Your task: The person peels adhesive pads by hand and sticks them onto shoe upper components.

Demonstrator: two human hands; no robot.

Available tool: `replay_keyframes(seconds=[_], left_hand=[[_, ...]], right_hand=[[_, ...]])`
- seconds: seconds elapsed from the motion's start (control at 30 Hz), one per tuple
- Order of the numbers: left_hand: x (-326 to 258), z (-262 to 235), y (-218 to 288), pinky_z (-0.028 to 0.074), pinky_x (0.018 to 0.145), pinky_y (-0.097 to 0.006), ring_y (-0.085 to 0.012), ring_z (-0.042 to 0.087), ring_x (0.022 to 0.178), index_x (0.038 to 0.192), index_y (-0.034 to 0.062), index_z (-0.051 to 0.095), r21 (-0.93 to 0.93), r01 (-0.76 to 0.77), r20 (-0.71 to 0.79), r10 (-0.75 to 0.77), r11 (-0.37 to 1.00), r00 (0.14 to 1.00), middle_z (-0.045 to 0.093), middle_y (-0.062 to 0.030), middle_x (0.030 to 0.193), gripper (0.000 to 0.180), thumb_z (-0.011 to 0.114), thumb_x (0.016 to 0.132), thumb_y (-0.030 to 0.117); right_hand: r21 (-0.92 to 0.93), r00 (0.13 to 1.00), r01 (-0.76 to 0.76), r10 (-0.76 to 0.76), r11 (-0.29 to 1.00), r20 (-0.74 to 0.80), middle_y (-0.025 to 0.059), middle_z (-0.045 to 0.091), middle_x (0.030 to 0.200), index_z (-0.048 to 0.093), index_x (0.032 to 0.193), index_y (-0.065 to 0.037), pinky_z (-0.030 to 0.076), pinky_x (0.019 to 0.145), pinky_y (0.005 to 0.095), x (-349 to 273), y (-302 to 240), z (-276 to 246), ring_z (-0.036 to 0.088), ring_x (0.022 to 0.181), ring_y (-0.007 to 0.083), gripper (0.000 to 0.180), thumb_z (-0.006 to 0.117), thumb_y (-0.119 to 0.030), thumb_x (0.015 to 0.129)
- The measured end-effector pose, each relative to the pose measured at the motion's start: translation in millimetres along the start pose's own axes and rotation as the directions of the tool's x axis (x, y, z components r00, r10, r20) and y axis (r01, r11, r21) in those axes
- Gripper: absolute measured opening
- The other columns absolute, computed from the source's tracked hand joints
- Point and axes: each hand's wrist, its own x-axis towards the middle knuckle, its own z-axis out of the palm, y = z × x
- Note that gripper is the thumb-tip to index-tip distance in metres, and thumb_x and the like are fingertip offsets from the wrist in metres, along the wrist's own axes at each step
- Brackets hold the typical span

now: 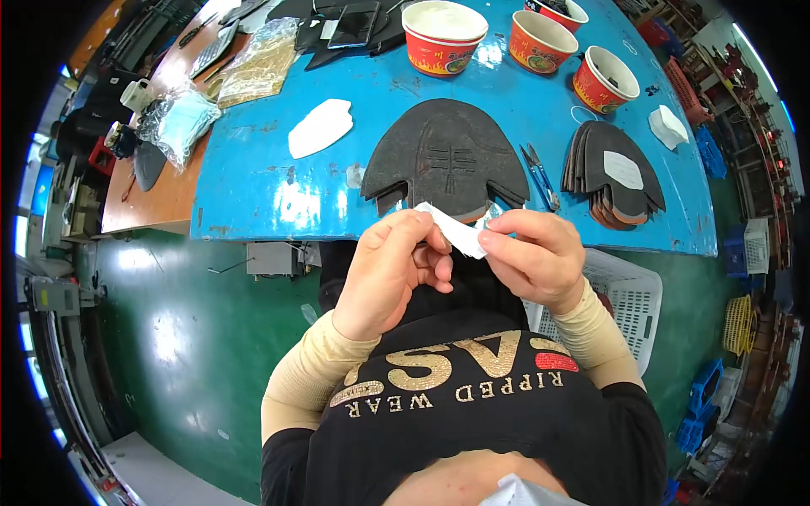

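Observation:
A small white slip [454, 233], paper-like, is stretched between my hands in front of my body. My left hand [392, 263] pinches its left end between thumb and forefinger, the other fingers curled. At the right end, my right hand [540, 253] pinches it too, along with a bit of clear film. Just beyond my hands, a dark rounded cut piece [447, 152] with two notches lies flat at the table's near edge. Blue-handled thread snips [542, 179] rest to its right. Further right is a stack of similar dark pieces [582, 160] with a white paper [623, 170] on top.
The blue table [253, 169] holds red paper tubs [445, 52] at the back, a phone [354, 25], a white paper sheet [321, 128] and a white paper stack [667, 126]. A wooden table [160, 202] adjoins at left. A white plastic basket [637, 295] stands below right.

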Motion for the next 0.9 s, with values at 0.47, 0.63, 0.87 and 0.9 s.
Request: replay_keyframes(seconds=[0.47, 0.63, 0.87, 0.9], left_hand=[[0, -5, -31, 0.047, 0.060, -0.026, -0.0150, 0.056, 0.064, 0.079, -0.0058, 0.057, 0.512, -0.486, 0.004, 0.564, 0.708, 0.826, 0.056, -0.0101, 0.087, 0.019, 0.045, 0.089, 0.005], [1, -9, -36, 0.047, 0.060, -0.026, -0.0157, 0.057, 0.065, 0.080, -0.0064, 0.058, 0.536, -0.539, -0.002, 0.639, 0.650, 0.769, 0.056, -0.0112, 0.090, 0.018, 0.045, 0.088, 0.004], [1, -14, -37, 0.047, 0.061, -0.025, -0.0134, 0.058, 0.067, 0.082, -0.0051, 0.059, 0.510, -0.437, 0.038, 0.488, 0.741, 0.872, 0.059, -0.0091, 0.087, 0.019, 0.044, 0.089, 0.005], [1, -16, -39, 0.047, 0.061, -0.025, -0.0134, 0.058, 0.067, 0.082, -0.0051, 0.059, 0.509, -0.438, 0.039, 0.489, 0.741, 0.871, 0.059, -0.0091, 0.087, 0.019, 0.044, 0.089, 0.005]], right_hand=[[0.840, 0.304, -0.438, 0.827, -0.319, 0.473, -0.0036, 0.047, 0.063, 0.057, 0.085, -0.007, 0.023, 0.040, 0.0205, -10, -17, 14, 0.033, 0.044, 0.0030, 0.005, 0.055, -0.010, 0.084], [0.843, 0.240, -0.409, 0.850, -0.350, 0.469, -0.0028, 0.049, 0.066, 0.056, 0.083, -0.008, 0.024, 0.040, 0.0199, -6, -15, 14, 0.034, 0.044, 0.0040, 0.005, 0.054, -0.012, 0.085], [0.866, 0.284, -0.405, 0.860, -0.293, 0.424, -0.0028, 0.051, 0.070, 0.053, 0.090, -0.009, 0.025, 0.040, 0.0183, -4, -13, 13, 0.035, 0.046, 0.0030, 0.006, 0.053, -0.014, 0.087], [0.866, 0.305, -0.449, 0.873, -0.221, 0.381, -0.0031, 0.051, 0.070, 0.053, 0.090, -0.009, 0.026, 0.040, 0.0175, -2, -13, 13, 0.035, 0.047, 0.0024, 0.006, 0.053, -0.014, 0.087]])
